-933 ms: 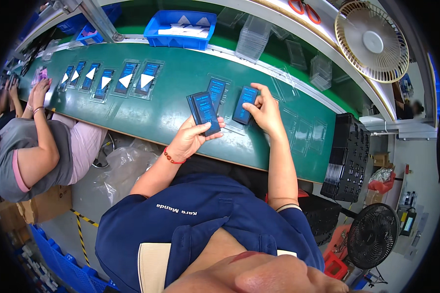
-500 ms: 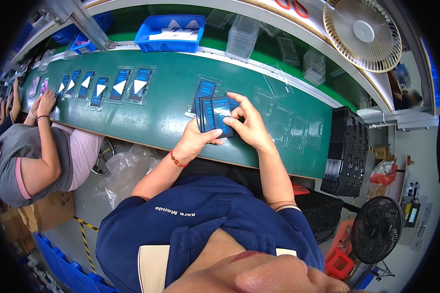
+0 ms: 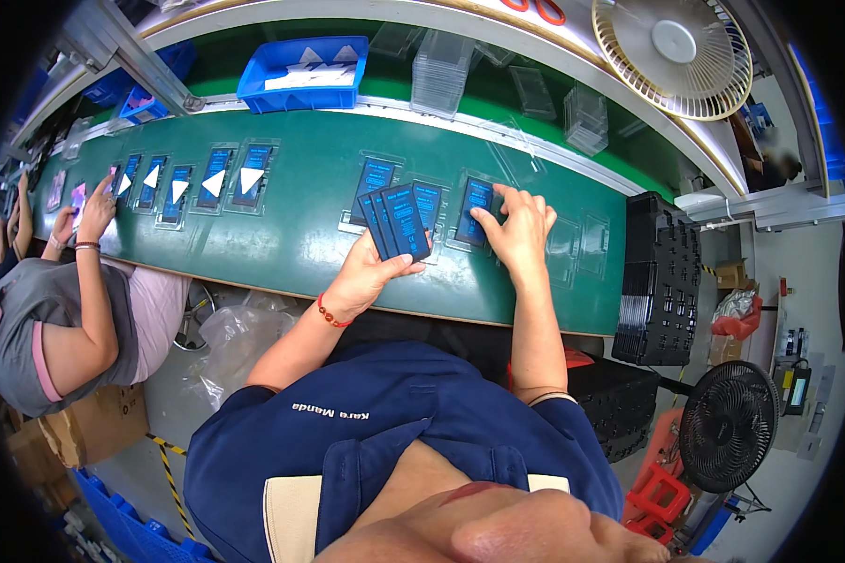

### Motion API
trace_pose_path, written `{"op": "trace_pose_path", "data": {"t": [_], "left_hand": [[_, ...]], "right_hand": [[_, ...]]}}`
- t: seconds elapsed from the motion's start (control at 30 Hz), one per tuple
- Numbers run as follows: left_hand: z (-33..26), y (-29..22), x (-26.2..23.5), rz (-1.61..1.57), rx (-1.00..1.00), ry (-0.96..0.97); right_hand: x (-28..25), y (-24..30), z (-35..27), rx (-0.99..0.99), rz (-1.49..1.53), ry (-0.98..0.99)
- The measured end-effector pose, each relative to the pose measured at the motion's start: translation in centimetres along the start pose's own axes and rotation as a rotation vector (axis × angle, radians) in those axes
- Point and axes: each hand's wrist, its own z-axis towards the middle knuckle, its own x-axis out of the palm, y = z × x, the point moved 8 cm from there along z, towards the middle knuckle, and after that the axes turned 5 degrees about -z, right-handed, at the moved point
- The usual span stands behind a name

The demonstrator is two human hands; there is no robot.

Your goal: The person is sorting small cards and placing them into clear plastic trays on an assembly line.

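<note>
My left hand (image 3: 359, 281) grips a small fanned stack of flat dark phone batteries (image 3: 399, 225) with blue print, thumb on the lower edge. To its right, my right hand (image 3: 521, 233) pinches a single phone battery (image 3: 474, 210) by its right side, over a clear plastic tray on the bench; whether it rests fully in the tray I cannot tell. Behind the fanned stack, one battery (image 3: 373, 178) lies in a clear tray, and another battery (image 3: 429, 200) beside it is partly covered by the stack.
Empty clear trays (image 3: 563, 246) lie right of my right hand on the green bench (image 3: 300, 202). Batteries with white triangles (image 3: 213, 182) line the left, near a co-worker's hands (image 3: 97, 211). A blue bin (image 3: 302, 98), stacked clear trays (image 3: 441, 70) and black trays (image 3: 655, 281) stand around.
My right hand has moved away from the fanned stack to the right, carrying one battery to a clear tray. The stack stays in my left hand. The whole view has shifted slightly.
</note>
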Motion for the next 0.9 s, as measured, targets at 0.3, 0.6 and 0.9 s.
{"op": "trace_pose_path", "data": {"t": [0.3,0.6,0.9], "left_hand": [[1.0,1.5,2.6,0.065,-0.09,-0.01],[1.8,1.9,3.6,0.019,-0.094,0.076],[2.9,5.2,6.5,0.183,-0.224,0.079]], "right_hand": [[0.2,-0.9,-2.5,0.165,0.981,0.1],[-2.1,-6.2,-3.0,0.078,-0.127,-0.078],[-0.3,-3.3,-5.3,0.229,1.071,-0.014]]}}
